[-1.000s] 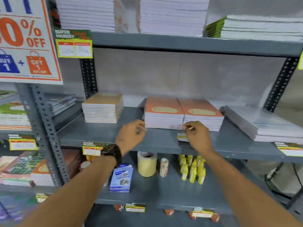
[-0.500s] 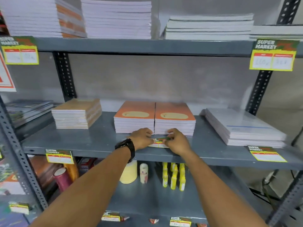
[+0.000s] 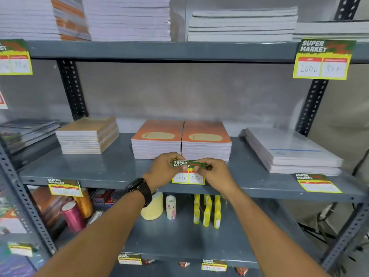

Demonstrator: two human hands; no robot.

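A green and yellow "SUPER MARKET" price tag (image 3: 188, 177) hangs upright in front of the middle shelf's edge (image 3: 111, 181). My left hand (image 3: 164, 168), with a black watch on its wrist, pinches the tag's top left corner. My right hand (image 3: 214, 173) pinches its top right corner. Just behind the tag lie two side-by-side stacks of orange-covered notebooks (image 3: 180, 139).
A tan notebook stack (image 3: 87, 134) and a wrapped white paper stack (image 3: 289, 150) flank the orange ones. Other price tags (image 3: 64, 187) (image 3: 317, 182) (image 3: 323, 59) hang on shelf edges. The lower shelf holds tape rolls (image 3: 152, 208), yellow glue bottles (image 3: 206, 211) and ribbon spools (image 3: 72, 215).
Both hands came together at the shelf edge and took hold of the price tag, which now hangs upright facing me. The camera view has shifted right and closer.
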